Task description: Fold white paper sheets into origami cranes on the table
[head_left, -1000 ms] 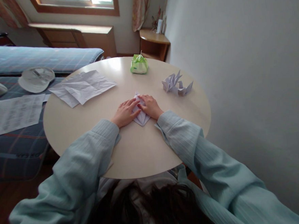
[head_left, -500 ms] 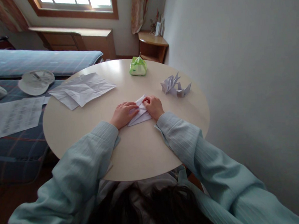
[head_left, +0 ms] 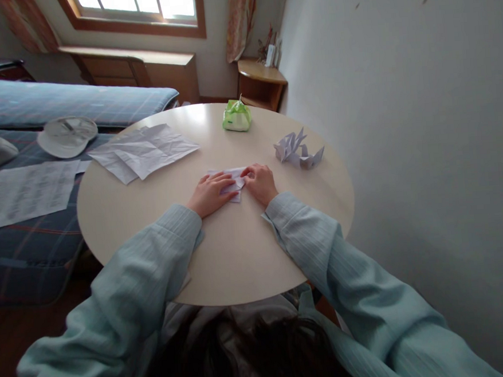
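A small folded piece of white paper (head_left: 233,183) lies flat on the round beige table (head_left: 221,254), between my two hands. My left hand (head_left: 211,192) rests on its left part with the fingers stretched flat, pressing it down. My right hand (head_left: 260,182) sits at the paper's right edge, fingers curled and pinching the fold. Both arms wear pale blue sleeves. Most of the paper is hidden under my fingers.
Finished folded white paper figures (head_left: 297,149) stand at the table's right. Creased white sheets (head_left: 143,151) lie at the back left, a green tissue pack (head_left: 236,116) at the far edge. A bed (head_left: 27,187) with papers and a white cap (head_left: 67,135) is left, a wall right.
The paper was a diamond a second ago, was turned and folded over, and now lies smaller and flatter. My hands stayed on it and shifted slightly.
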`<state>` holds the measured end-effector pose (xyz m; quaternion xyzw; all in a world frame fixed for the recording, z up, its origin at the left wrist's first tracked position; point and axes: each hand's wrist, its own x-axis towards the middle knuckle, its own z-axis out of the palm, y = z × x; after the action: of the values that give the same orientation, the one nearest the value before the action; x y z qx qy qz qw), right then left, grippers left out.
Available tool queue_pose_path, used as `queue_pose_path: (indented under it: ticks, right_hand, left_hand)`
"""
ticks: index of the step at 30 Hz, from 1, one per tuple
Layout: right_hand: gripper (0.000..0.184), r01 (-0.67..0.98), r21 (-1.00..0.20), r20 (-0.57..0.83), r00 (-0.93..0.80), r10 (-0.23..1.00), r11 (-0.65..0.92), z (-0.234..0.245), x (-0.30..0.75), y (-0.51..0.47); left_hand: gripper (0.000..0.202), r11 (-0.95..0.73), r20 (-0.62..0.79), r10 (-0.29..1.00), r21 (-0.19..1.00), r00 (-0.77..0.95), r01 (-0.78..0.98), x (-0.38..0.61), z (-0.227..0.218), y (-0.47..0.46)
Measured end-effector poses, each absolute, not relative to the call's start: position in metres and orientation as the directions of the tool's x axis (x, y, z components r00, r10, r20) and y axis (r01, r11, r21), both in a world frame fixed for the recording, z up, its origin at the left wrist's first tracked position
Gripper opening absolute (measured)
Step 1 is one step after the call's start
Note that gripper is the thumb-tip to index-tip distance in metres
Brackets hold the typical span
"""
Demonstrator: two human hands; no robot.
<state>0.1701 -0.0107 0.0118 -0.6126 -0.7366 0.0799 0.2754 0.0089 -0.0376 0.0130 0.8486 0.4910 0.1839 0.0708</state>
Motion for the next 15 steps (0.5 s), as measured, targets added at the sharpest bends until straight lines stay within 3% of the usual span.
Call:
queue_pose_path:
  ticks: [2, 5, 10, 15]
  right_hand:
    - [0.02, 0.859, -0.464, 0.296, -0.08, 0.952, 0.217, 0.0128, 0.1702, -0.011]
    - [0.02, 0.846, -0.485, 0.28, -0.089, 0.956, 0.222, 0.0119, 0.1702, -0.0104]
    - [0.019, 0.815, -0.482, 0.375, -0.139, 0.916, 0.321, 0.0095, 0.17, -0.0096]
    - [0.019, 0.796, -0.493, 0.355, -0.185, 0.916, 0.352, 0.0082, 0.1688, -0.0099]
  left_hand:
    - [0.039, -0.532, 0.246, 0.845, 0.305, 0.474, 0.79, 0.0102, 0.0125, -0.0389]
    - [0.033, -0.536, 0.263, 0.842, 0.315, 0.471, 0.783, 0.0121, 0.0117, -0.0391]
    - [0.029, -0.518, 0.297, 0.851, 0.342, 0.433, 0.784, 0.0121, 0.0127, -0.0368]
    - [0.028, -0.418, 0.295, 0.899, 0.361, 0.324, 0.834, 0.0112, 0.015, -0.0372]
